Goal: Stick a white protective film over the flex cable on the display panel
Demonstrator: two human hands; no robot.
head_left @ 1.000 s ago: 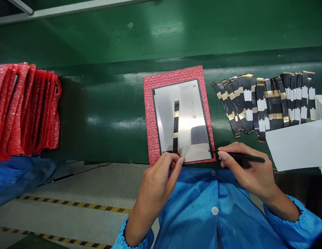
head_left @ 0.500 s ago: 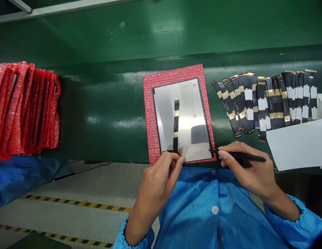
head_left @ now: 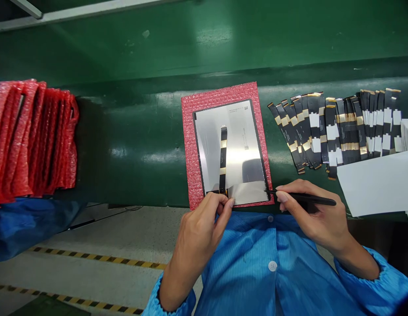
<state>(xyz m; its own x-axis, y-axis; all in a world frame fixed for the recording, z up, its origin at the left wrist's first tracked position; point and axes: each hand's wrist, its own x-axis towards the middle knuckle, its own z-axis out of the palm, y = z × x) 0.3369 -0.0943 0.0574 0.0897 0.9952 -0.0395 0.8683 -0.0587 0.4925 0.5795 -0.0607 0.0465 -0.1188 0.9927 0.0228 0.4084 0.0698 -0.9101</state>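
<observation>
Right hand (head_left: 317, 219), lower right: grasping black tool (head_left: 312, 199); a slip, we judge, could scratch panel (head_left: 238, 145).
Left hand (head_left: 199, 228), lower centre: at film (head_left: 249, 193); grip hidden from us.

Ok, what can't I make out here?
All in the head view:
Lower end of the cable: partly hidden by the left hand.
Print on the panel: too small to read.
Tip of the black tool: too small to tell whether it touches the panel.
Red pouches: cut off by the left edge.
White paper: cut off by the right edge.
</observation>
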